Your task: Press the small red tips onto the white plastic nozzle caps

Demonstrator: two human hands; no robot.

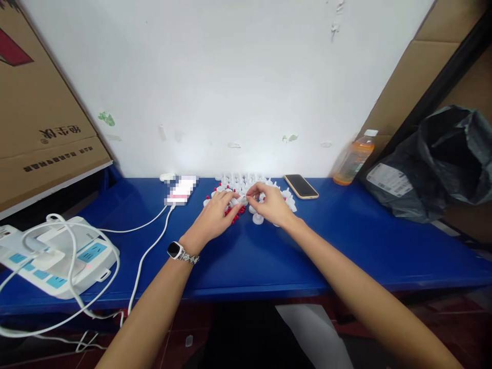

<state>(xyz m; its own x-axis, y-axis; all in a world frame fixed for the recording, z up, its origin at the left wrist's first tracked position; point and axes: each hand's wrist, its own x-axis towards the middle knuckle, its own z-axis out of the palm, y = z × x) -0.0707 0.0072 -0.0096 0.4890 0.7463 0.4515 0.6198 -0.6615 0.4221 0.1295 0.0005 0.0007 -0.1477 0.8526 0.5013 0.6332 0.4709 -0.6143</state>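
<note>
A pile of small white plastic caps (238, 180) and small red pieces (235, 212) lies on the blue table (346, 241) against the white wall. My left hand (215, 215), with a watch on its wrist, rests over the red pieces. My right hand (271, 204) sits among the white caps. The fingertips of both hands meet on one small white part (242, 198) between them. What exactly the fingers pinch is too small to make out.
A dark phone (301, 186) lies right of the pile, an orange drink bottle (353, 160) and a grey plastic bag (434, 164) farther right. A charging phone (181, 190) with white cable (148, 246) and a power strip (57, 256) sit left. Cardboard boxes (38, 118) flank both sides.
</note>
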